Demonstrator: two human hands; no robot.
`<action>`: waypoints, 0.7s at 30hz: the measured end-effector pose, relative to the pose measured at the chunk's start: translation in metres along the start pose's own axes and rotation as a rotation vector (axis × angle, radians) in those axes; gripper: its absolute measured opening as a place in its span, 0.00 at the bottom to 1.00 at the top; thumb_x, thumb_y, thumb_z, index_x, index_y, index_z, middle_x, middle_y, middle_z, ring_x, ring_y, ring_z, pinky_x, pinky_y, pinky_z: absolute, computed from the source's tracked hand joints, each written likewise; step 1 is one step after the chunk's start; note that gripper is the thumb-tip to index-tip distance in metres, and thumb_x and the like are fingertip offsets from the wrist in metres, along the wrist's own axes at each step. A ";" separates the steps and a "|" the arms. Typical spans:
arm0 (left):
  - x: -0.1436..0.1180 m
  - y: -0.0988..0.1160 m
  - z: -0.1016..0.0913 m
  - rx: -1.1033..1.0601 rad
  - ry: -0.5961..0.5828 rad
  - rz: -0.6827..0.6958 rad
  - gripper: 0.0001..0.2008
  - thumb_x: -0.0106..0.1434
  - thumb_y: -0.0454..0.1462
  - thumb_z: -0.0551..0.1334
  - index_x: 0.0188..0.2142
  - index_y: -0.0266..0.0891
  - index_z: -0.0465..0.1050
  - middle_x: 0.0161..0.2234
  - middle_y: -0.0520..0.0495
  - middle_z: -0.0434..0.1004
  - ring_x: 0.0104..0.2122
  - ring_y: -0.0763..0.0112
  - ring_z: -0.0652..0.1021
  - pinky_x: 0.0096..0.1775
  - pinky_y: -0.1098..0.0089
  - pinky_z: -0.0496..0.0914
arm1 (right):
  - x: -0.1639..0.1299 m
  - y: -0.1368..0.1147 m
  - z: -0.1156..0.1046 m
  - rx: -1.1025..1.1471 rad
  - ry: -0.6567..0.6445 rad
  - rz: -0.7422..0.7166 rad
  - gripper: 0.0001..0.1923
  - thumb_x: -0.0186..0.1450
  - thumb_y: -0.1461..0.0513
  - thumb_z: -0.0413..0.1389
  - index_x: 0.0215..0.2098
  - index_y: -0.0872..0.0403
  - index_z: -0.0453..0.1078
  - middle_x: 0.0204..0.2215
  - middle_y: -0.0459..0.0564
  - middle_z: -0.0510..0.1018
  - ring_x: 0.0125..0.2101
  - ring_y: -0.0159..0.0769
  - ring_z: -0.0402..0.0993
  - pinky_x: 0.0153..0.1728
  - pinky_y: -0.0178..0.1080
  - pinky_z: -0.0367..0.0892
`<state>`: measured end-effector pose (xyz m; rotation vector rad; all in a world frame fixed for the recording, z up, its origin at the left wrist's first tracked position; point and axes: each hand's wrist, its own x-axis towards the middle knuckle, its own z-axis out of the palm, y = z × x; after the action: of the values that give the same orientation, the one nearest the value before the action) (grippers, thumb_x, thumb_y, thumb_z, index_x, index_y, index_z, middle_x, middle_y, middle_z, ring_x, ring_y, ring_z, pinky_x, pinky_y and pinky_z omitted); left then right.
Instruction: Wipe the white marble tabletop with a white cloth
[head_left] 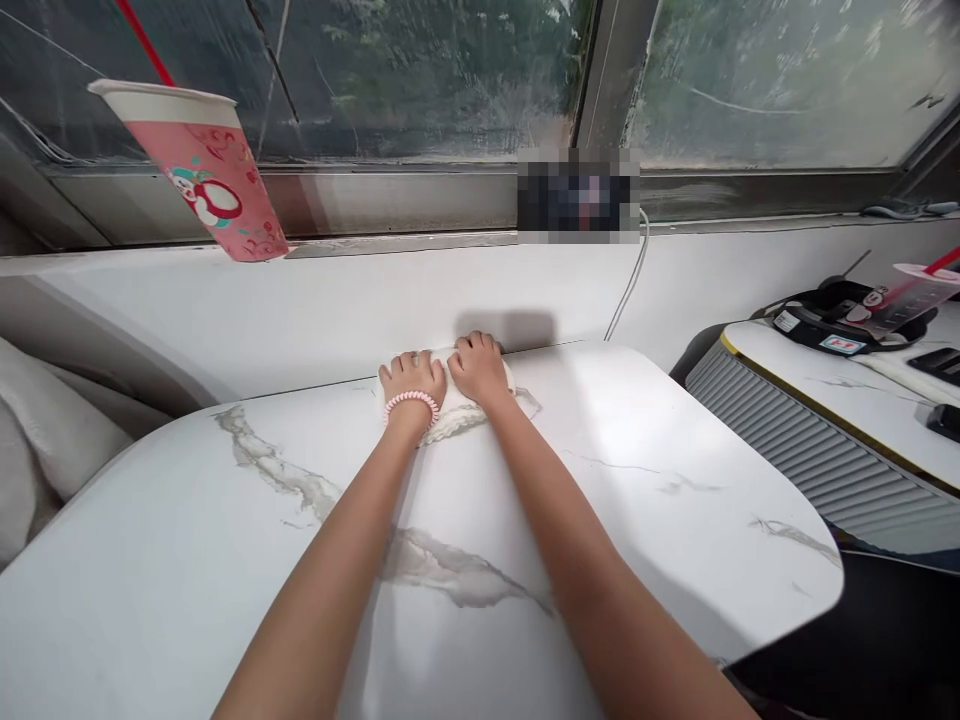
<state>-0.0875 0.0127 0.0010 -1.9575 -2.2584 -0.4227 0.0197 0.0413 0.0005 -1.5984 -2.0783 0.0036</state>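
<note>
A folded white cloth [454, 420] lies on the white marble-patterned table [637, 560], close to its far edge by the wall. My left hand [414, 378], with a pink coiled band at the wrist, presses down on the cloth's left part, fingers bent over it. Just to the right, my right hand [478, 370] grips the cloth's right part with curled fingers. Both forearms reach straight forward over the tabletop. Much of the cloth is hidden under the hands.
On the window ledge stands a pink paper cup [214, 185] with a red straw. A blurred-out dark object [577, 196] and a white cable [631, 270] are right of it. A second table [780, 360] at right carries a black headset-like device [825, 318] and a clear cup [904, 300].
</note>
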 end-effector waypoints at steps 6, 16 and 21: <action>-0.033 0.006 -0.008 -0.019 -0.029 -0.005 0.26 0.70 0.40 0.41 0.61 0.36 0.64 0.63 0.37 0.65 0.63 0.53 0.62 0.63 0.47 0.52 | -0.031 0.001 -0.011 0.005 -0.052 -0.002 0.21 0.70 0.63 0.43 0.58 0.56 0.68 0.59 0.56 0.69 0.59 0.45 0.60 0.60 0.44 0.52; -0.118 0.044 -0.042 0.102 -0.119 0.001 0.25 0.69 0.42 0.45 0.57 0.30 0.67 0.57 0.27 0.69 0.55 0.44 0.69 0.53 0.49 0.62 | -0.113 0.013 -0.059 -0.117 -0.222 -0.032 0.27 0.72 0.59 0.41 0.68 0.53 0.56 0.67 0.55 0.59 0.67 0.50 0.52 0.64 0.52 0.46; -0.176 0.078 -0.067 0.120 -0.217 0.117 0.27 0.70 0.42 0.44 0.59 0.28 0.65 0.58 0.27 0.69 0.57 0.42 0.69 0.57 0.46 0.57 | -0.178 0.032 -0.096 -0.155 -0.212 0.002 0.27 0.72 0.60 0.42 0.67 0.56 0.58 0.67 0.58 0.58 0.66 0.52 0.53 0.64 0.53 0.47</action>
<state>0.0100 -0.1637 0.0268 -2.1503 -2.2155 -0.0626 0.1170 -0.1384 0.0047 -1.7588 -2.2864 0.0133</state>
